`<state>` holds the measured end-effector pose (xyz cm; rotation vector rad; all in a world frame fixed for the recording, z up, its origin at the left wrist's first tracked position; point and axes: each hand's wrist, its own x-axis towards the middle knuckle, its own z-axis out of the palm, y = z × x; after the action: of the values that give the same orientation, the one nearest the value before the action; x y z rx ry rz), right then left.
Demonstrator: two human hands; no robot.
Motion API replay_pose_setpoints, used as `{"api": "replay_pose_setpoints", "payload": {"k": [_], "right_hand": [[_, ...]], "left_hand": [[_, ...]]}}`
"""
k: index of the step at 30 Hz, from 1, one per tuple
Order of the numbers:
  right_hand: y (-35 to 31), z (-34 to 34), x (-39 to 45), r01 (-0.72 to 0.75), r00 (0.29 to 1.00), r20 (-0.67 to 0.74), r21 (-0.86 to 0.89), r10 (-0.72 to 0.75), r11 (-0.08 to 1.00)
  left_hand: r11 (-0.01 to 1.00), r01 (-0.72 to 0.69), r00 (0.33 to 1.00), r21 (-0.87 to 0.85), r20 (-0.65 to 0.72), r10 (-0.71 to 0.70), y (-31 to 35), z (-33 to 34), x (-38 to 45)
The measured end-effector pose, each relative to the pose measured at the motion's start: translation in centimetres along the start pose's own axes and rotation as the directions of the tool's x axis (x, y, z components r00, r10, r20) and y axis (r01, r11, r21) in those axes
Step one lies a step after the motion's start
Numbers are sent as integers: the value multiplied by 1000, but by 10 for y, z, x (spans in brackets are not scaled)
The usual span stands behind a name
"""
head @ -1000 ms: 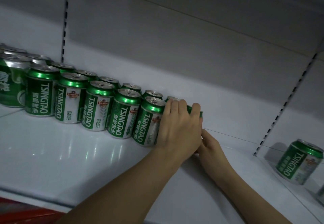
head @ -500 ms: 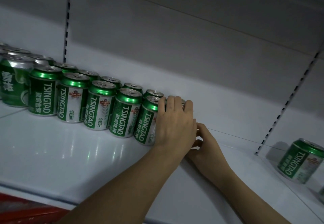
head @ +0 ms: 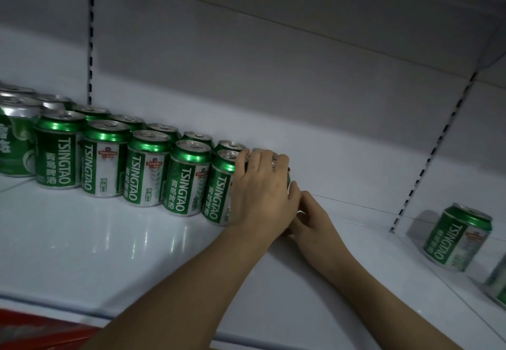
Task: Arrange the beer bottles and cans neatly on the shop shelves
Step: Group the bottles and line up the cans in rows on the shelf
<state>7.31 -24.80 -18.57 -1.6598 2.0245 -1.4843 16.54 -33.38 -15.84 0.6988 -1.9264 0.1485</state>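
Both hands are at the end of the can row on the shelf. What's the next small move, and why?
Probably release the end can and reach for the loose can: the left hand covers the end can, already against the row, while the loose can stands apart to the right.

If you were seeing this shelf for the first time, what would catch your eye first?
A double row of green Tsingtao beer cans runs along the white metal shelf from the left. At the row's right end the left hand covers the last can, its grip curled over the top, with the right hand tucked beside it. One lone green can stands far right.
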Motion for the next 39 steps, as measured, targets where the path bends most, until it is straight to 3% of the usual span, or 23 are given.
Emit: {"api": "replay_pose_setpoints", "payload": {"k": [4, 10, 12, 15, 18, 20, 24, 30, 36, 39], "right_hand": [[6, -5, 3, 22, 997, -67, -70, -27, 997], [11, -9, 3, 27, 958, -272, -212, -86, 977], [16, -18, 6, -28, 955, -297, -131, -13, 991], [16, -35, 8, -171, 908, -354, 176, 225, 969], [5, -55, 4, -198, 882, -379, 241, 280, 950], [1, -71, -5, -170, 896, -384, 166, 223, 971], [3, -121, -32, -114, 894, -443, -89, 64, 989], [6, -215, -73, -57, 753, -656, -147, -54, 988], [35, -267, -121, -207, 597, -802, -170, -13, 963], [56, -275, -138, -297, 610, -783, -87, 119, 951]], "left_hand": [[996, -51, 999, -69, -6, 50, 5, -7, 0], [911, -335, 942, -240, -86, 324, 31, -4, -15], [888, -384, 923, -252, -67, 380, 35, 1, -21], [869, -407, 899, -282, 42, 435, 32, 8, -28], [883, -400, 864, -245, 221, 453, 34, 13, -28], [904, -345, 850, -253, 325, 415, 45, 14, -23], [899, -25, 852, -438, 462, 249, 88, 18, -17], [736, 270, 741, -621, 622, 254, 181, 36, -22], [614, 459, 628, -642, 724, 287, 251, 46, -22], [577, 519, 581, -631, 755, 304, 271, 51, -26]]}}
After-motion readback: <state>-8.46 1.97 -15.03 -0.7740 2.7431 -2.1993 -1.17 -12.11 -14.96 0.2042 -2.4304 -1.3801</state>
